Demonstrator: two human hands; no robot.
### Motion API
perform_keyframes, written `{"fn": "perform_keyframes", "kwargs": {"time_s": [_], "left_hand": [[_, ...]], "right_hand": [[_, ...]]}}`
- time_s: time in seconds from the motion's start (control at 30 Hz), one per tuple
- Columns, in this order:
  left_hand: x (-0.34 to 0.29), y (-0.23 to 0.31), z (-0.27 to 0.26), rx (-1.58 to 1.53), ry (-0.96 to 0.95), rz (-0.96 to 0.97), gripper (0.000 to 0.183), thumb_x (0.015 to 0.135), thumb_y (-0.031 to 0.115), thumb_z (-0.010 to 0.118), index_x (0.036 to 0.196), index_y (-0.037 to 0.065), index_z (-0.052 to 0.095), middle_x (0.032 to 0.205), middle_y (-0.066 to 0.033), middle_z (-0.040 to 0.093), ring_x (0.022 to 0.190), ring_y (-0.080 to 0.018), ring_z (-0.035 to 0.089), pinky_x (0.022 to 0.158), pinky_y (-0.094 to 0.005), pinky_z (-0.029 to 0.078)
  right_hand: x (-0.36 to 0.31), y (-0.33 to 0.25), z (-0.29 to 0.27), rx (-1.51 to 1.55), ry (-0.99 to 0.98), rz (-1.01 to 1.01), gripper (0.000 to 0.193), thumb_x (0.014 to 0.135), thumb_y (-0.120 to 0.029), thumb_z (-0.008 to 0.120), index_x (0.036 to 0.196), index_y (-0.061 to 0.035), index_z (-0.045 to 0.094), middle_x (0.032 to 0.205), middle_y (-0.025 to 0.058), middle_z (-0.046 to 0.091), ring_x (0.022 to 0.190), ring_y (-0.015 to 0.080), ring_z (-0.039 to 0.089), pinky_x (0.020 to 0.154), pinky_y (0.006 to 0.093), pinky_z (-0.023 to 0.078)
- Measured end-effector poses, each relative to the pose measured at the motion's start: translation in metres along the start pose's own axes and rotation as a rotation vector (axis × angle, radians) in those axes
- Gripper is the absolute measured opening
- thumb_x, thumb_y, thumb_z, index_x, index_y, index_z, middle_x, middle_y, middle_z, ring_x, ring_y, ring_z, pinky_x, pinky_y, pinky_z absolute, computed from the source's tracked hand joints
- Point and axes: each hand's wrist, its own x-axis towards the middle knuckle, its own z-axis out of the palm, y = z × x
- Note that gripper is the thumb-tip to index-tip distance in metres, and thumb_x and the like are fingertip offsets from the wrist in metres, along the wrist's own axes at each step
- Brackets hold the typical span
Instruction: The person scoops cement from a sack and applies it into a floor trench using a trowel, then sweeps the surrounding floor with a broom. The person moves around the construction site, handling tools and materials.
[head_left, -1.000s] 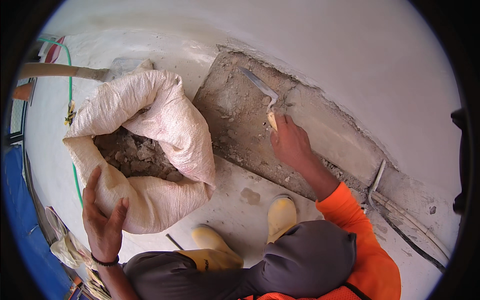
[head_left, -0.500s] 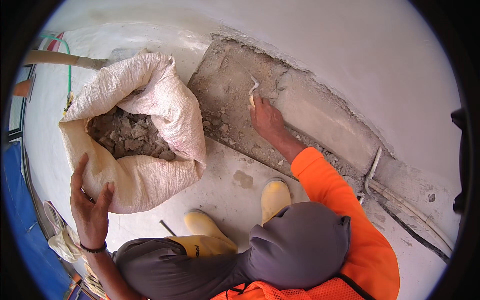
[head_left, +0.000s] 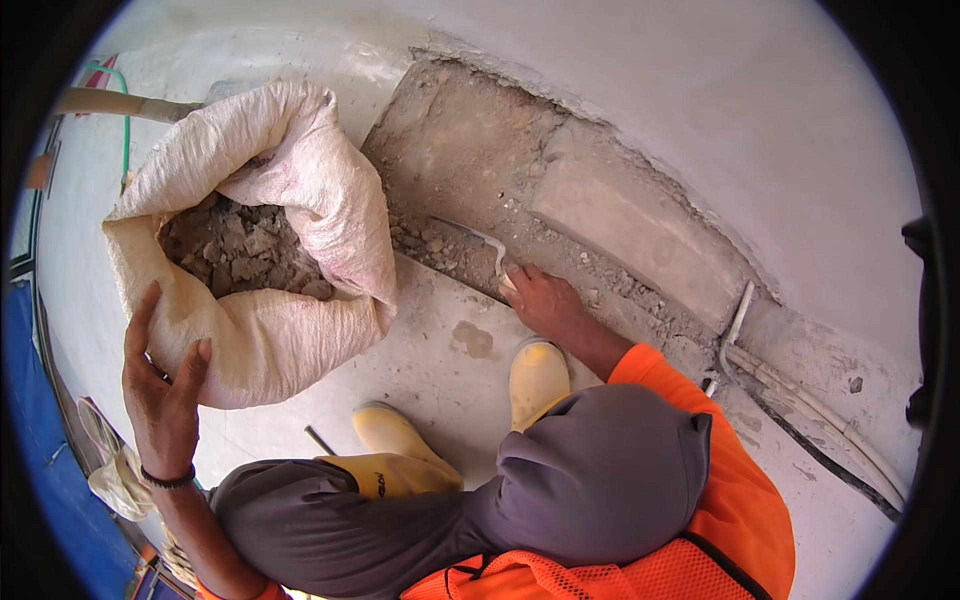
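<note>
Two yellow boots [head_left: 540, 382] stand on the pale floor [head_left: 428, 325], just beside a shallow recess [head_left: 470, 140] along the foot of the white wall [head_left: 720, 130]. From where I stand, the right hand [head_left: 548, 303] has its fingers wrapped round the handle of a trowel [head_left: 499, 260]; its thin blade (seen nearly edge-on) lies low by loose debris [head_left: 432, 246] at the recess's near edge, pointing toward the sack [head_left: 345, 215]. That whitish woven sack gapes on the person's left, grey rubble [head_left: 245, 250] showing inside. Against its near left side rests the left hand [head_left: 165, 415], fingers spread and gripping nothing, a dark bracelet [head_left: 168, 481] around the wrist.
</note>
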Motion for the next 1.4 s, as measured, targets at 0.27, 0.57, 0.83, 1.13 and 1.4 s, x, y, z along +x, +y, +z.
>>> {"fn": "perform_keyframes", "kwargs": {"time_s": [0.27, 0.57, 0.83, 1.13, 1.4], "left_hand": [[-0.003, 0.001, 0.000, 0.113, 0.023, -0.017, 0.067, 0.094, 0.008, 0.074, 0.155, 0.002, 0.049, 0.143, -0.0199, 0.062, 0.122, -0.0258, 0.064, 0.105, -0.0382, 0.053], [-0.005, 0.000, -0.002, 0.073, 0.031, -0.032, 0.067, 0.095, 0.010, 0.075, 0.155, 0.002, 0.048, 0.141, -0.0199, 0.062, 0.121, -0.0256, 0.065, 0.104, -0.0383, 0.054], [-0.003, -0.002, -0.003, 0.120, 0.038, 0.024, 0.066, 0.094, 0.012, 0.076, 0.154, 0.001, 0.050, 0.143, -0.0201, 0.061, 0.122, -0.0267, 0.065, 0.105, -0.0389, 0.054], [-0.010, 0.002, -0.001, 0.074, 0.083, 0.064, 0.069, 0.090, 0.002, 0.075, 0.154, 0.002, 0.050, 0.143, -0.0194, 0.060, 0.125, -0.0268, 0.064, 0.105, -0.0391, 0.056], [-0.013, 0.001, -0.001, 0.149, 0.138, 0.088, 0.076, 0.080, 0.001, 0.083, 0.150, 0.004, 0.053, 0.134, -0.0196, 0.060, 0.119, -0.0325, 0.068, 0.102, -0.0423, 0.060]], "right_hand": [[0.061, -0.021, -0.028, 0.140, 0.266, -0.072, 0.040, 0.109, -0.031, 0.051, 0.137, -0.0031, 0.057, 0.115, 0.0210, 0.066, 0.100, 0.0441, 0.069, 0.089, 0.0543, 0.056], [0.086, -0.029, -0.036, 0.127, -0.217, -0.030, 0.038, 0.107, -0.038, 0.053, 0.121, -0.0048, 0.066, 0.105, 0.0261, 0.072, 0.103, 0.0456, 0.070, 0.091, 0.0562, 0.054], [0.016, 0.016, -0.031, 0.319, -0.269, 0.038, 0.044, 0.108, -0.041, 0.053, 0.120, -0.0012, 0.064, 0.106, 0.0265, 0.071, 0.104, 0.0477, 0.067, 0.091, 0.0548, 0.052], [-0.034, 0.003, -0.133, 0.412, -0.421, 0.166, 0.045, 0.110, -0.044, 0.050, 0.113, -0.0004, 0.061, 0.092, 0.0159, 0.064, 0.079, 0.0288, 0.064, 0.080, 0.0436, 0.053], [-0.030, -0.138, -0.325, 0.381, -0.492, 0.135, 0.043, 0.112, -0.047, 0.048, 0.111, -0.0059, 0.062, 0.081, 0.0002, 0.057, 0.068, 0.0099, 0.057, 0.062, 0.0302, 0.050]]}}
